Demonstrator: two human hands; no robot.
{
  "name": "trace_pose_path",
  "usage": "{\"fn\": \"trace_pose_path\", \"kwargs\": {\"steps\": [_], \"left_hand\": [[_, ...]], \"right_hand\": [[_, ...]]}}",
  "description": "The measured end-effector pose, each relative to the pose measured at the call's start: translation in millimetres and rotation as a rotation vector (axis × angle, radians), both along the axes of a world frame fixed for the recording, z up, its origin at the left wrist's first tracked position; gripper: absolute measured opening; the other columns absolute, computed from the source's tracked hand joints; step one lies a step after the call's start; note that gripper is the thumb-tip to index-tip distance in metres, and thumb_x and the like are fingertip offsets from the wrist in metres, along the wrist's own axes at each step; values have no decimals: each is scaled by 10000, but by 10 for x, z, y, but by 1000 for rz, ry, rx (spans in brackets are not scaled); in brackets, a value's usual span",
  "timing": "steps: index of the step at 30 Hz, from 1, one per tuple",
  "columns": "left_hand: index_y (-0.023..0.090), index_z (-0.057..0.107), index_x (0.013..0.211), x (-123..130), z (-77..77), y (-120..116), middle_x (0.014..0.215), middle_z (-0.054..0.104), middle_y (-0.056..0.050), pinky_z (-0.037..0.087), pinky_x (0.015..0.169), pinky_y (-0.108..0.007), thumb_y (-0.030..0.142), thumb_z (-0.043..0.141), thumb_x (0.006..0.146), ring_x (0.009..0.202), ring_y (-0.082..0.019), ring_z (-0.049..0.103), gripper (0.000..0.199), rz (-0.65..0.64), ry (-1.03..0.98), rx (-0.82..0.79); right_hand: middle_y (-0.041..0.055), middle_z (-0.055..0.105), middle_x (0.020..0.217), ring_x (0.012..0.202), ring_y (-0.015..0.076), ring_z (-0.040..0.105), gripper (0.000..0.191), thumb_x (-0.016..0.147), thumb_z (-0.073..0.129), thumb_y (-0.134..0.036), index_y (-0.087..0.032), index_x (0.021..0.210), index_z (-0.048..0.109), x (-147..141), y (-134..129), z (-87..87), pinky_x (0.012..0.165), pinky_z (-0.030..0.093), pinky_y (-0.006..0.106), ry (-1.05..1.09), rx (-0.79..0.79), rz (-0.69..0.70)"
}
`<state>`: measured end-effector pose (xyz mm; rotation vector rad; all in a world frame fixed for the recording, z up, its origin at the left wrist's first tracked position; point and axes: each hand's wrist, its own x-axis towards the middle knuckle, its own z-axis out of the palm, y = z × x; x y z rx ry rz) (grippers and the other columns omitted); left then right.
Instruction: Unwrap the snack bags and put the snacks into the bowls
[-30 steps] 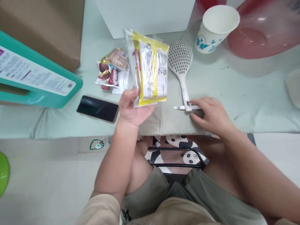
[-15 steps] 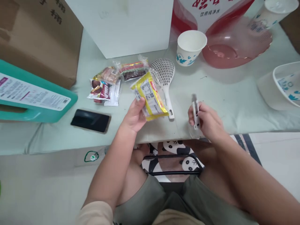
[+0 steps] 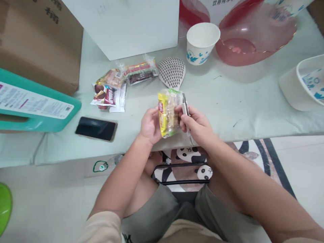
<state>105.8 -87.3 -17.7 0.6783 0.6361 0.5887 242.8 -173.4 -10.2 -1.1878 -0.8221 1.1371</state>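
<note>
My left hand [image 3: 152, 126] is closed on the left side of a yellow-and-clear snack packet [image 3: 165, 116], held upright above the table's front edge. My right hand [image 3: 198, 126] grips a slim, pale utility knife [image 3: 185, 109] with a dark upper end, close against the packet's right side. Its fingertips reach the wrapper there. Just behind the packet lies a perforated pale skimmer ladle [image 3: 172, 72], its handle mostly covered by the packet. To the left is a loose group of wrapped snacks [image 3: 140, 72].
A dark phone [image 3: 96, 128] lies at the front left, near a teal jug [image 3: 50, 114] and a cardboard box [image 3: 50, 44]. A white box [image 3: 136, 30], a paper cup [image 3: 202, 42] and a pink bowl [image 3: 250, 55] stand behind. A white container [image 3: 291, 89] is at right.
My right hand has moved left with the utility knife, up to the snack packet. My left hand has turned the packet more upright. The view has shifted slightly.
</note>
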Motion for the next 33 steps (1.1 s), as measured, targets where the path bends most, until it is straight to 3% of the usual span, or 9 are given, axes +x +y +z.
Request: {"fn": "trace_pose_path", "kwargs": {"steps": [3, 6, 11, 14, 19, 24, 27, 30, 33], "left_hand": [[153, 658, 1173, -31, 34, -12, 1032, 801, -120, 664, 834, -488, 608, 784, 733, 989, -375, 794, 645, -81, -45, -20], [165, 632, 1162, -47, 49, -13, 989, 797, -94, 664, 851, -468, 420, 873, 673, 956, -349, 803, 601, -93, -45, 46], [223, 590, 1232, -46, 10, 39, 1086, 774, -61, 620, 987, -463, 308, 784, 730, 1132, -315, 751, 545, 66, 13, 90], [309, 505, 1391, -40, -20, 41, 1239, 726, -41, 579, 1047, -439, 333, 814, 719, 1265, -295, 686, 739, 143, 51, 157], [515, 124, 1605, -28, -43, -14, 1453, 604, -25, 524, 1083, -438, 421, 911, 703, 1373, -295, 603, 1200, 205, 169, 382], [380, 426, 1472, -91, -109, 51, 1483, 551, -63, 483, 1136, -438, 420, 842, 790, 1454, -318, 495, 800, 203, 356, 624], [314, 503, 1353, -130, -134, 89, 1463, 546, -71, 464, 1157, -435, 378, 822, 799, 1462, -314, 465, 642, 223, 441, 754], [292, 527, 1294, -136, -129, 79, 1429, 558, -64, 443, 1166, -431, 349, 821, 781, 1405, -307, 505, 594, 185, 483, 849], [282, 535, 1267, -120, -123, 54, 1367, 591, -56, 445, 1142, -427, 334, 799, 783, 1299, -293, 572, 554, 158, 496, 924]], "right_hand": [[-13, 548, 829, 590, 94, 496, 251, 844, 545, -304, -203, 1039, 667, -11, -35, 12, 565, 428, 274, 38, -41, 109], [-14, 570, 828, 613, 96, 535, 241, 866, 566, -313, -198, 1058, 657, -11, -49, 17, 586, 459, 270, 49, -55, 112], [-54, 629, 759, 493, 95, 543, 413, 937, 650, -516, -272, 1240, 512, 34, -56, 67, 461, 427, 236, 50, -84, 37], [-64, 632, 783, 461, 86, 506, 408, 952, 653, -449, -314, 1291, 471, 36, -70, 102, 440, 397, 231, -10, -84, 5], [-28, 617, 1012, 535, 56, 501, 289, 865, 626, -210, -298, 1125, 537, 12, -69, 71, 474, 430, 219, -55, -71, -16], [14, 642, 1171, 643, 101, 635, 431, 769, 549, -197, -286, 1189, 589, 56, -81, 52, 536, 531, 254, 30, -98, 27], [19, 663, 1174, 589, 99, 642, 387, 795, 536, -227, -270, 1173, 608, 67, -97, 83, 470, 491, 254, 60, -98, 27], [-9, 689, 1105, 507, 84, 600, 423, 788, 616, -218, -293, 1197, 539, 59, -90, 115, 402, 408, 229, 118, -110, -4], [-74, 695, 846, 389, 76, 468, 410, 811, 660, -300, -309, 1149, 428, 61, -58, 120, 374, 311, 208, 315, -94, -28]]}}
